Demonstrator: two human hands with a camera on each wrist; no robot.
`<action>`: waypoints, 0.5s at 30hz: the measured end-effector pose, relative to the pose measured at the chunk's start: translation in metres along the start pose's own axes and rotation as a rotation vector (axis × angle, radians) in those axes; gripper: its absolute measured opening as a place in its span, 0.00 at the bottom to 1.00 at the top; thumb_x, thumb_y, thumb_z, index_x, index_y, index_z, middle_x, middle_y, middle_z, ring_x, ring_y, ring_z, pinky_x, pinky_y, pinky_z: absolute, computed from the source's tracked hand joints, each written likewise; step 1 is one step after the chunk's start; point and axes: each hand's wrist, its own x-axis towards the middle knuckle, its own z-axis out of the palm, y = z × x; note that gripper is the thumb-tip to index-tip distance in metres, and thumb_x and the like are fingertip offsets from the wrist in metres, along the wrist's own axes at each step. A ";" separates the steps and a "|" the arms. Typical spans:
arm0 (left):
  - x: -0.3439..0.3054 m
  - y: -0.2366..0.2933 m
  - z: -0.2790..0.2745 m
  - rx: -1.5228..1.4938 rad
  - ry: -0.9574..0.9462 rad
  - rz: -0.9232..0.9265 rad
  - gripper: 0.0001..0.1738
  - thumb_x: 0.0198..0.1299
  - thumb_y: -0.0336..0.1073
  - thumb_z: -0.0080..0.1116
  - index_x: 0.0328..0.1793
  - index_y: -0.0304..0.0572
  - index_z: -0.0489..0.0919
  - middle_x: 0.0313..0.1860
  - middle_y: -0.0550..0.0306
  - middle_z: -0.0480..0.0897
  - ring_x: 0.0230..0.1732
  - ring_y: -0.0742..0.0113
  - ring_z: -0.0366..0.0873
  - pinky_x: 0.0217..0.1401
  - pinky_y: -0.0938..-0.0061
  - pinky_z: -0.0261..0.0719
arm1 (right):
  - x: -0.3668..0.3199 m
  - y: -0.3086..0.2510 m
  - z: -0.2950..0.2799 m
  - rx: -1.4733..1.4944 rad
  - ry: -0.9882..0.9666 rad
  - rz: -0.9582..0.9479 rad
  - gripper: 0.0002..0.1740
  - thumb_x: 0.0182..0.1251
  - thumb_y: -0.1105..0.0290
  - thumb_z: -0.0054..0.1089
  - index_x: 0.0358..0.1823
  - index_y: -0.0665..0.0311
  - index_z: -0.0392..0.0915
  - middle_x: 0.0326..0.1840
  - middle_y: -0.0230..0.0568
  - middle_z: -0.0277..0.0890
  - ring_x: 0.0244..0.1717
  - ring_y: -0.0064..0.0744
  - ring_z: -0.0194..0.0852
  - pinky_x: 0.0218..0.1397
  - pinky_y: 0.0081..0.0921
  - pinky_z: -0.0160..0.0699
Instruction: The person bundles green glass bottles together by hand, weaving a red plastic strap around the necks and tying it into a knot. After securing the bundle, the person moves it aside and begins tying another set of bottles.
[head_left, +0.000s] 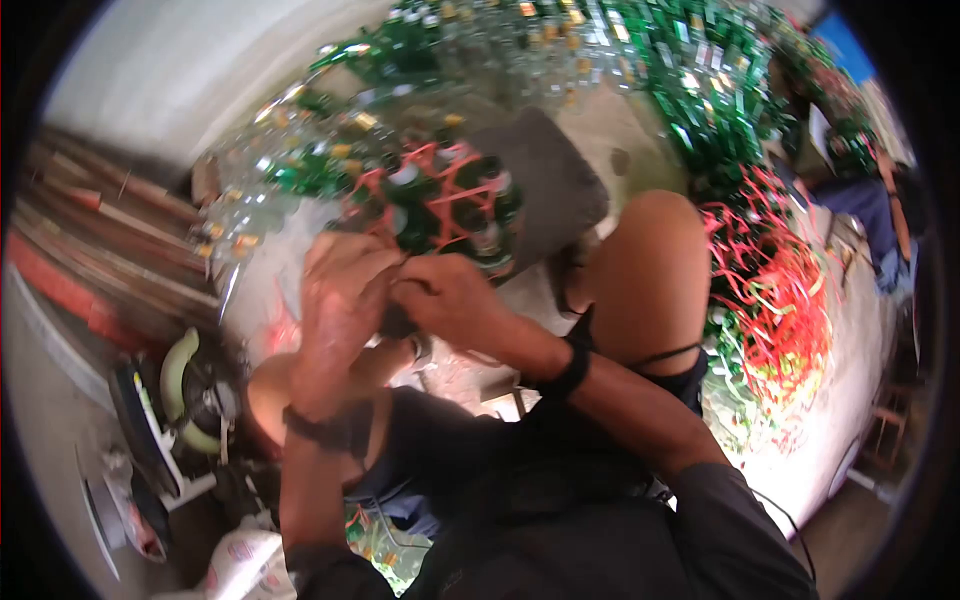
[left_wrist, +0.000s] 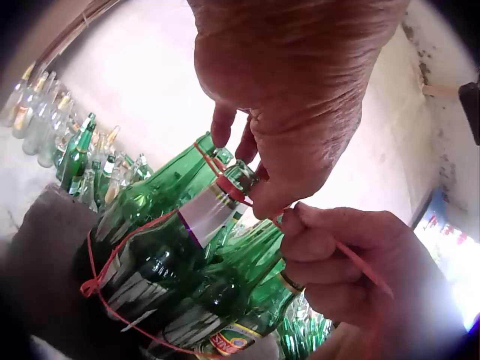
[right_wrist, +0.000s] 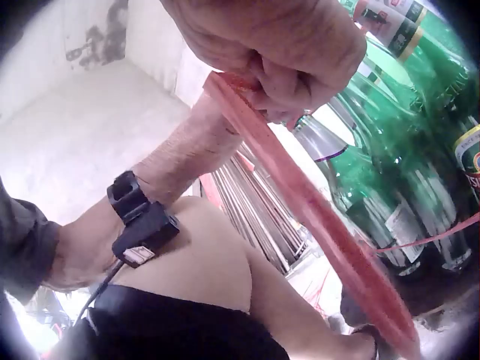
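L hand (left_wrist: pixel 292 97) over green bottle bundle (left_wrist: pixel 172 255), fingers (left_wrist: pixel 222 127) pinching red strap (right_wrist: pixel 315 204) at a neck, R hand (right_wrist: pixel 277 45) just beside, fingers clamped on same strap

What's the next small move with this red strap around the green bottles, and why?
Probably pull the strap tighter with the right hand: it already loops the bottles, the left hand pinches it at a bottle neck, and its free end runs through the right grip.

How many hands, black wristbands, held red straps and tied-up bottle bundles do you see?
hands: 2, left hand and right hand
black wristbands: 2
red strap: 1
tied bundle of green bottles: 1
Total: 6
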 end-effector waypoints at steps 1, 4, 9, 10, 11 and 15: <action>-0.004 -0.003 0.003 -0.031 0.024 -0.010 0.14 0.49 0.24 0.73 0.42 0.47 0.90 0.39 0.59 0.88 0.45 0.54 0.82 0.49 0.58 0.80 | 0.002 -0.004 -0.003 -0.012 -0.028 -0.003 0.12 0.72 0.69 0.61 0.35 0.72 0.81 0.26 0.52 0.78 0.27 0.40 0.81 0.33 0.39 0.76; -0.009 -0.010 0.008 -0.084 0.048 -0.046 0.13 0.48 0.25 0.74 0.41 0.47 0.90 0.38 0.60 0.88 0.45 0.54 0.83 0.50 0.59 0.81 | 0.003 -0.012 -0.003 0.072 -0.048 0.111 0.10 0.70 0.71 0.60 0.34 0.72 0.80 0.30 0.58 0.80 0.30 0.56 0.81 0.35 0.46 0.76; -0.011 -0.011 0.013 -0.200 0.112 -0.101 0.11 0.48 0.26 0.75 0.38 0.46 0.89 0.35 0.61 0.88 0.42 0.53 0.83 0.50 0.61 0.82 | 0.012 -0.023 -0.010 0.060 -0.109 0.189 0.10 0.72 0.71 0.62 0.37 0.74 0.83 0.27 0.53 0.80 0.27 0.37 0.82 0.32 0.37 0.75; -0.012 -0.012 0.016 -0.205 0.136 -0.095 0.10 0.48 0.26 0.74 0.38 0.45 0.89 0.34 0.61 0.88 0.40 0.53 0.83 0.49 0.62 0.82 | 0.014 -0.028 -0.011 0.068 -0.120 0.212 0.11 0.73 0.71 0.61 0.37 0.74 0.83 0.27 0.51 0.81 0.27 0.35 0.83 0.32 0.36 0.76; -0.012 -0.013 0.017 -0.203 0.142 -0.104 0.10 0.48 0.26 0.74 0.38 0.45 0.89 0.34 0.61 0.88 0.40 0.53 0.83 0.49 0.62 0.82 | 0.016 -0.031 -0.012 0.074 -0.130 0.235 0.11 0.73 0.71 0.61 0.36 0.74 0.83 0.27 0.49 0.83 0.27 0.34 0.83 0.32 0.34 0.78; -0.013 -0.011 0.019 -0.245 0.178 -0.146 0.09 0.49 0.24 0.74 0.37 0.44 0.88 0.33 0.58 0.87 0.40 0.52 0.83 0.48 0.61 0.82 | 0.019 -0.035 -0.016 0.072 -0.169 0.249 0.12 0.74 0.71 0.60 0.37 0.74 0.84 0.27 0.46 0.85 0.26 0.31 0.84 0.32 0.32 0.79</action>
